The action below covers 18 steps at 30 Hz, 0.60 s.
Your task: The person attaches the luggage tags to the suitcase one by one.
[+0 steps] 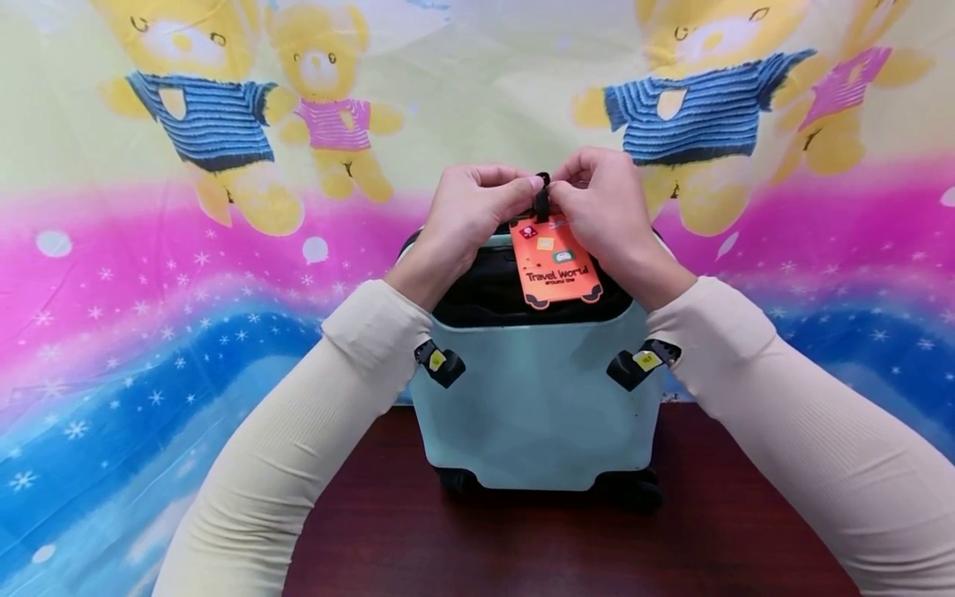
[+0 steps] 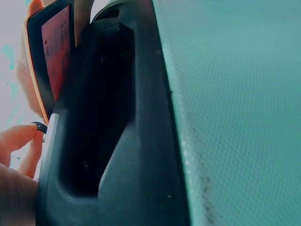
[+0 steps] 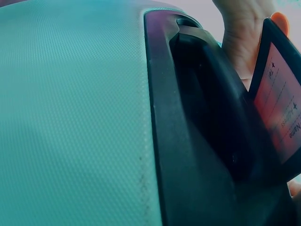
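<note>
An orange luggage tag (image 1: 554, 261) printed "Travel World" hangs by a black strap (image 1: 542, 203) above the top of a mint-green suitcase (image 1: 537, 398). My left hand (image 1: 473, 211) pinches the strap between thumb and forefinger from the left. From the other side, my right hand (image 1: 608, 211) pinches the strap close to the left fingertips, partly behind the tag. In the left wrist view, fingertips hold the end of a black loop (image 2: 40, 126) beside the suitcase's black handle recess (image 2: 101, 113). The right wrist view shows the back of the tag (image 3: 280, 108), with printed name and address lines.
The suitcase stands upright on its black wheels on a dark reddish-brown table (image 1: 522, 547). Behind hangs a cloth backdrop (image 1: 462, 75) printed with teddy bears. Black wrist straps with yellow labels (image 1: 647, 360) sit at both sleeve cuffs, in front of the suitcase.
</note>
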{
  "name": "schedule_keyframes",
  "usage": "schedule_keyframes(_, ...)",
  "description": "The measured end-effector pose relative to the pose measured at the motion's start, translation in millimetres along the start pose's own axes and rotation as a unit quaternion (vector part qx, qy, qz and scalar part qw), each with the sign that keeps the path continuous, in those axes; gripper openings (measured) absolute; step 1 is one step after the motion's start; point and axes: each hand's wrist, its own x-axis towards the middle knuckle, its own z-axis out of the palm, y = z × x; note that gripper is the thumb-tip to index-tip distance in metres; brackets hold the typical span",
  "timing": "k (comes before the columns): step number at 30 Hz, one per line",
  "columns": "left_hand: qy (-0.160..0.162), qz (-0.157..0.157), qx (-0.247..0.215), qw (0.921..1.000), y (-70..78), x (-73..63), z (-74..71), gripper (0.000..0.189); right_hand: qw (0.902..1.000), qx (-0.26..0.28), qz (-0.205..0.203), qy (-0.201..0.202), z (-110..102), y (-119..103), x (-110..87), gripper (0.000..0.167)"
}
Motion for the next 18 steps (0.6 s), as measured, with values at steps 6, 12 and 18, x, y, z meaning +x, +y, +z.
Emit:
schedule_keyframes(6,0.01,-0.021,0.059,0.998,3.9,0.8,-0.5,0.017,0.9999,-0.011,-0.008,-0.001,-0.3,2.1,-0.9,0.021)
schedule_keyframes(12,0.007,-0.051,0.056,0.9971,8.6,4.0,0.3,0.019,0.9996,-0.019,-0.016,-0.013,-0.9,2.4,-1.7,0.021)
schedule_keyframes(18,0.007,-0.068,0.031,0.9971,10.8,6.6,1.0,0.02,0.9991,-0.019,-0.033,-0.022,-1.7,2.7,-2.7,0.021)
